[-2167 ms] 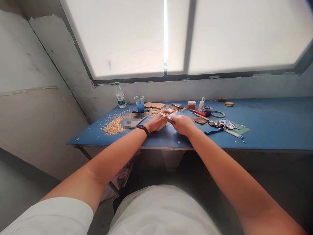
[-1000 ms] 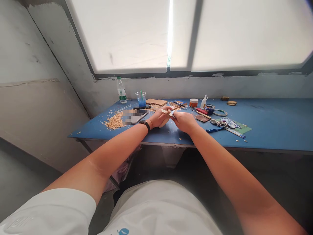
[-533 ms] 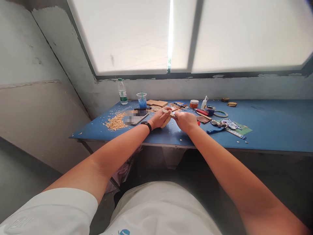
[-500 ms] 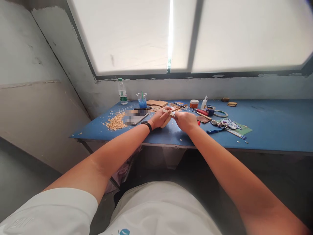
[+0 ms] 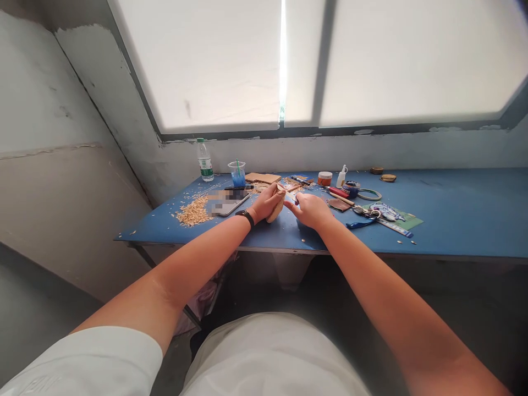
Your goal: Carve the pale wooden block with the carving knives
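My left hand (image 5: pixel 264 204) is closed around a pale piece of wood (image 5: pixel 275 213), held tilted just above the front of the blue table. Its fingers hide much of the wood's shape. My right hand (image 5: pixel 312 210) is beside it, fingers wrapped around the handle of what looks like a small carving knife (image 5: pixel 292 196). The short blade points left toward the upper end of the wood; whether it touches is too small to tell. The palm covers most of the handle.
Wood shavings (image 5: pixel 193 212) lie left of a phone (image 5: pixel 231 204). Behind stand a water bottle (image 5: pixel 205 163), a plastic cup (image 5: pixel 238 175) and a wooden board (image 5: pixel 263 177). At right are a glue bottle (image 5: pixel 341 177), a tape roll (image 5: pixel 370 194), keys and a ruler (image 5: pixel 395 228).
The wood has turned more upright in my left hand. My right hand has shifted slightly, and the blade no longer lies across the wood as before. The view has tilted slightly.
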Demonstrator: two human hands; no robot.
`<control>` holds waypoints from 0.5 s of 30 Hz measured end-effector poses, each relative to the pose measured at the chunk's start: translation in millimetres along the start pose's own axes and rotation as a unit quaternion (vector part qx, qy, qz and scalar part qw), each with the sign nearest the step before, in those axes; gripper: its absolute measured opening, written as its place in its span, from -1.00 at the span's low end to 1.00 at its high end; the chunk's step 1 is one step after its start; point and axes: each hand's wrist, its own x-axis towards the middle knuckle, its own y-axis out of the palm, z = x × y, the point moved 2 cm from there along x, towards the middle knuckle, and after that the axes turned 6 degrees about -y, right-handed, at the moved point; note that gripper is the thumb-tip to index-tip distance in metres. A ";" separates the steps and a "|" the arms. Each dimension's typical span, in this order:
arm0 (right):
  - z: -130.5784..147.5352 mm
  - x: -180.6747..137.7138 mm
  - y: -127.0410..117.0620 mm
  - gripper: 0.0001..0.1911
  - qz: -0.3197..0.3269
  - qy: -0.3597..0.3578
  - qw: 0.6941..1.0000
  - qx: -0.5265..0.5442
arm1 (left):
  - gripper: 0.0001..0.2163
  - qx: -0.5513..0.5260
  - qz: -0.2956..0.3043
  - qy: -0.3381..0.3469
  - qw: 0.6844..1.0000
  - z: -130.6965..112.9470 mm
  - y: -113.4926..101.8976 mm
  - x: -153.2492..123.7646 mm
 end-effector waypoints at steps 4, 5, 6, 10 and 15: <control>-7.4 5.4 2.2 -0.57 -0.095 -0.050 0.989 0.101 | -0.74 -0.087 -0.026 -0.050 0.995 -2.9 1.0 0.0; -9.1 6.4 2.8 -0.63 -0.121 -0.059 0.983 0.126 | -0.75 -0.109 -0.029 -0.057 0.992 -3.6 1.3 -0.4; -10.5 7.2 3.2 -0.67 -0.144 -0.068 0.976 0.146 | -0.77 -0.129 -0.030 -0.061 0.989 -4.4 1.7 -0.9; -16.6 7.4 0.8 -0.73 -0.235 -0.074 0.952 0.183 | -0.81 -0.174 -0.020 -0.076 0.982 -9.1 3.4 -2.8; -20.6 6.7 -4.0 -0.73 -0.278 -0.067 0.941 0.180 | -0.78 -0.186 -0.024 -0.101 0.977 -14.1 3.2 -3.0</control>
